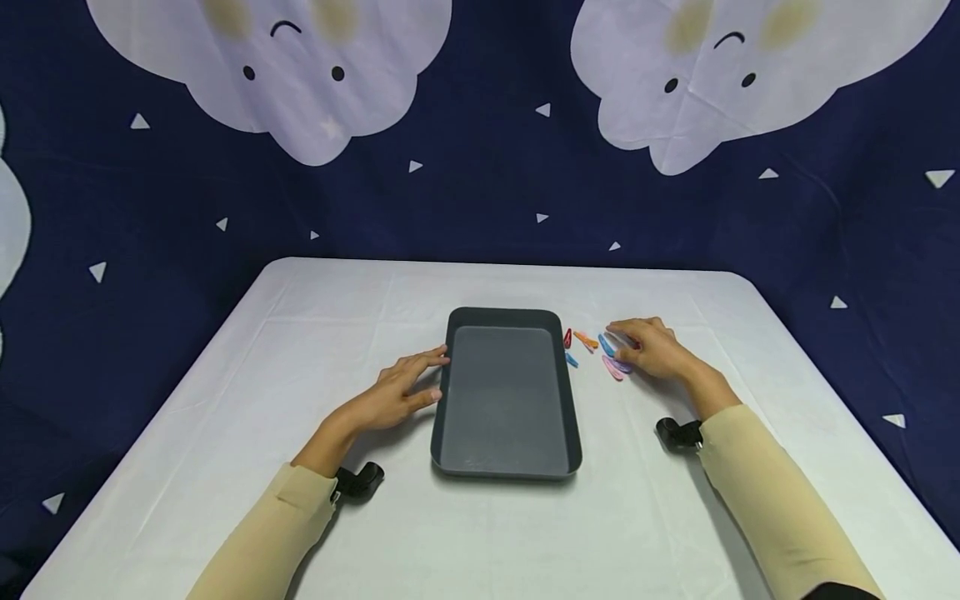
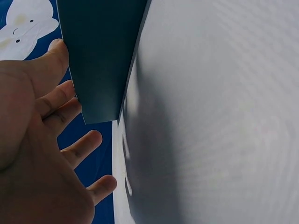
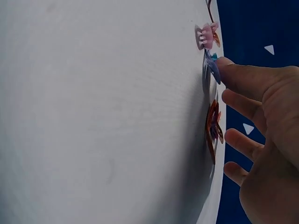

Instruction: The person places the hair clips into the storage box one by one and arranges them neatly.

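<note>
A dark grey rectangular tray (image 1: 504, 400) lies on the table. My left hand (image 1: 401, 392) is at its left side, fingers extended; in the left wrist view, the thumb and fingertips meet the tray's outer wall (image 2: 103, 60). To the right of the tray lies a loose group of small coloured hair clips. Among them are a red clip (image 1: 567, 338), an orange clip (image 1: 586, 339), a blue clip (image 1: 606, 346) and a pink clip (image 1: 612, 368). Over the group's right end is my right hand (image 1: 654, 348), thumb and index finger apart. Its thumb is by a bluish clip (image 3: 213, 70) in the right wrist view.
A white cloth covers the table (image 1: 495, 542). A small blue clip (image 1: 572, 360) lies close to the tray's right wall. Behind the table hangs a navy curtain (image 1: 480, 192) with white clouds and triangles. Black wrist cameras are on both sleeves.
</note>
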`<control>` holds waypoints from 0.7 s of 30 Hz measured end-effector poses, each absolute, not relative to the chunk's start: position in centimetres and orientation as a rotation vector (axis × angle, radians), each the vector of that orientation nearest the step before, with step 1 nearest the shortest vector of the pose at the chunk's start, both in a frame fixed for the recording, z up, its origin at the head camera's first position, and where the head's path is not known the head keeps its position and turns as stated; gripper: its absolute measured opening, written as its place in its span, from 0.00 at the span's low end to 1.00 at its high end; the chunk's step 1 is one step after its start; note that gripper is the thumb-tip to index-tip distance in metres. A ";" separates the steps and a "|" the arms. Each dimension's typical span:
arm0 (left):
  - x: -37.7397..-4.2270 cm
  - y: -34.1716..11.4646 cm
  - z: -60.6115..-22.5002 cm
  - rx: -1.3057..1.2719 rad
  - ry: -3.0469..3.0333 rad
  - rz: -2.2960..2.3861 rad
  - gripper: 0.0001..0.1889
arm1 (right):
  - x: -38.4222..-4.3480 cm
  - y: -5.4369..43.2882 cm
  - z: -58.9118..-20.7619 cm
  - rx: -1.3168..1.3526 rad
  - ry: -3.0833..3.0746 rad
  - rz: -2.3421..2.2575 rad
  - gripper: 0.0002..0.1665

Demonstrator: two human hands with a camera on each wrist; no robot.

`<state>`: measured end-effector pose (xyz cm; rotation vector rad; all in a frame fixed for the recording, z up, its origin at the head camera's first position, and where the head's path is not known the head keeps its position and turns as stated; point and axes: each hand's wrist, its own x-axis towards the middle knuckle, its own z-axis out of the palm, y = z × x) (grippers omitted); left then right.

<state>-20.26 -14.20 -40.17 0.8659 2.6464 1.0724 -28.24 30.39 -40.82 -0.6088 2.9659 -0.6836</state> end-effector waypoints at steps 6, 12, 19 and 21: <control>-20.3 -14.3 -40.2 0.873 2.649 1.073 0.27 | -28.6 30.2 -41.1 -0.585 2.950 -0.644 0.30; -20.3 -14.2 -40.3 0.877 2.645 1.093 0.27 | -28.8 30.0 -41.0 -0.574 2.948 -0.609 0.33; -20.2 -14.3 -40.2 0.873 2.638 1.095 0.27 | -29.1 30.1 -41.2 -0.539 2.955 -0.620 0.33; -20.1 -14.3 -40.2 0.873 2.639 1.094 0.27 | -29.1 30.1 -41.3 -0.532 2.958 -0.620 0.34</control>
